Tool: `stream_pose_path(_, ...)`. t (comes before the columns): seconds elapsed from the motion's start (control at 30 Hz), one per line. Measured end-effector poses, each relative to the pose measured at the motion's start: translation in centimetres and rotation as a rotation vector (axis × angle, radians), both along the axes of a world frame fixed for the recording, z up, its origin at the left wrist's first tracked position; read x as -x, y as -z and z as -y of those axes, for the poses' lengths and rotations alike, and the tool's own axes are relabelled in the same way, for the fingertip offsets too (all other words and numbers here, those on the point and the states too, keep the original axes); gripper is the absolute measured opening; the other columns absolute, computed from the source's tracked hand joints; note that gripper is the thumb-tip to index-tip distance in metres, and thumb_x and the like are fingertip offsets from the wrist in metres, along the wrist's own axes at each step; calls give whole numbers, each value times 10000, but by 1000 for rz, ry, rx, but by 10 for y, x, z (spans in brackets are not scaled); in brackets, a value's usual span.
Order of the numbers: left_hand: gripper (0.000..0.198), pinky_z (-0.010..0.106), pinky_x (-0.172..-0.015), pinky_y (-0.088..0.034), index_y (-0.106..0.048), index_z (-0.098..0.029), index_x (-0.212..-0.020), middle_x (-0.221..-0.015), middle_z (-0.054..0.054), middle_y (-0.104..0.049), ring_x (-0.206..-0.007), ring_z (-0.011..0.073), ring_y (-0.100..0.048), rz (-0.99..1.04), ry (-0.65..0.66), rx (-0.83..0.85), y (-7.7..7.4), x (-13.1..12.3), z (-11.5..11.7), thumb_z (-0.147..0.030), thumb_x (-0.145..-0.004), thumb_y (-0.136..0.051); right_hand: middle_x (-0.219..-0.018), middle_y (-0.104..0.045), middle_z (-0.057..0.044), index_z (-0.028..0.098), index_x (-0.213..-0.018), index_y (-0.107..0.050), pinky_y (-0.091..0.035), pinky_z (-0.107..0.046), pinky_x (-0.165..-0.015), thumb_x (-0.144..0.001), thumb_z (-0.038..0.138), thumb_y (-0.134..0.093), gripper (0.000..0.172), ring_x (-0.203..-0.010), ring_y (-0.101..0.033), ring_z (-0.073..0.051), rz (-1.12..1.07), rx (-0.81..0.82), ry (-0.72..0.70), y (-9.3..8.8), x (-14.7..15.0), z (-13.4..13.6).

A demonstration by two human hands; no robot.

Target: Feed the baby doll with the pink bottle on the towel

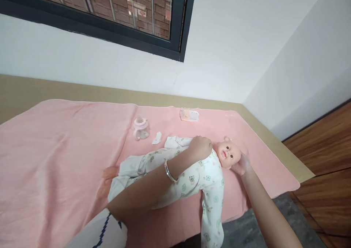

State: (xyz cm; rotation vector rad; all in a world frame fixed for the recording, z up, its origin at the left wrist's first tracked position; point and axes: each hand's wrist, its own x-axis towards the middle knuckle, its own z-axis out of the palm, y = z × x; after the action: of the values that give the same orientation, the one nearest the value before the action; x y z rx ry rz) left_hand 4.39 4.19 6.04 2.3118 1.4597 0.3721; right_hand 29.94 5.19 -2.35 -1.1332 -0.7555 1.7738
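A baby doll (pixel 227 152) lies on its back, its head to the right, dressed in a white onesie (pixel 189 180) with a small animal print. My left hand (pixel 200 147) is closed in a fist on the upper chest near the collar; its fingertips are turned away, so what they grip is hidden. Under and behind the doll's head, my right hand (pixel 242 164) is cupped around it, with most fingers out of sight. One sleeve hangs over the front edge, and the doll's bare feet (pixel 109 173) stick out at the left.
A pink blanket (pixel 82 131) covers the wooden platform (pixel 82 87). Behind the doll are a pink-handled baby bottle (pixel 141 128), a small white tissue-like piece (pixel 157 138) and a clear packet (pixel 189 114). A wall and window (pixel 175 50) rise behind; wooden panelling (pixel 323 149) stands right.
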Motion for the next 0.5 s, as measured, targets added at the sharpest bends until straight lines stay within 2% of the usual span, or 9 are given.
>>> stream_pose_path(0.07, 177, 466, -987, -638, -747, -166, -1069, -1051, 57, -780, -961, 217, -750, 21, 36, -60, -6, 4, 14, -305, -1099, -643, -1291, -773, -128, 249, -1260, -709, -585, -460, -1136, -943, 536, -649, 432, -1278, -733, -303, -14, 48, 43, 0, -3, 9)
stream_pose_path(0.13, 348, 463, -1026, -587, -709, -181, -842, -854, 48, -747, -865, 211, -705, 58, 100, -135, -12, 15, 39, -125, -1081, -463, -1233, -780, -155, 218, -1254, -701, -598, -468, -1099, -941, 554, -617, 467, -1236, -749, -319, 22, 118, 73, -4, -6, 11)
stream_pose_path(0.2, 292, 452, -978, -575, -657, -205, -795, -865, 62, -738, -880, 237, -674, 96, 197, -204, -12, 32, 71, -152, -1025, -484, -1142, -785, -164, 200, -1187, -697, -623, -468, -1021, -946, 529, -585, 423, -1130, -772, -322, 71, 172, 143, -14, -9, 6)
stream_pose_path(0.23, 248, 443, -955, -571, -628, -213, -774, -855, 59, -730, -865, 240, -655, 111, 254, -229, -8, 43, 89, -189, -997, -522, -1095, -785, -154, 200, -1128, -688, -635, -455, -969, -947, 472, -578, 345, -1055, -780, -308, 90, 192, 203, -21, -10, 1)
stream_pose_path(0.3, 210, 432, -891, -569, -589, -222, -777, -825, 47, -705, -793, 230, -604, 197, 445, -366, 8, 66, 123, -205, -976, -523, -1066, -777, -135, 199, -1013, -645, -643, -400, -887, -922, 308, -561, 165, -944, -773, -256, 121, 199, 345, -37, -11, -14)
stream_pose_path(0.37, 161, 421, -942, -582, -570, -232, -796, -792, 21, -686, -769, 214, -586, 255, 602, -442, 33, 89, 152, -167, -944, -563, -1187, -763, -152, 194, -979, -601, -644, -358, -896, -890, 229, -534, 117, -986, -770, -222, 275, 116, 403, -51, -10, -33)
stream_pose_path(0.43, 194, 371, -935, -603, -572, -242, -799, -815, 23, -712, -812, 211, -628, 210, 590, -425, 59, 109, 174, -142, -964, -590, -1388, -701, -190, 185, -1030, -595, -631, -384, -1012, -879, 256, -542, 175, -1184, -741, -250, 568, -49, 373, -61, -10, -52)
stream_pose_path(0.5, 173, 342, -977, -617, -616, -241, -840, -901, 42, -775, -890, 212, -703, 183, 582, -425, 78, 126, 189, -140, -981, -627, -1540, -616, -211, 162, -1137, -634, -546, -469, -1184, -826, 274, -660, 332, -1391, -641, -333, 812, -174, 309, -66, -10, -69)
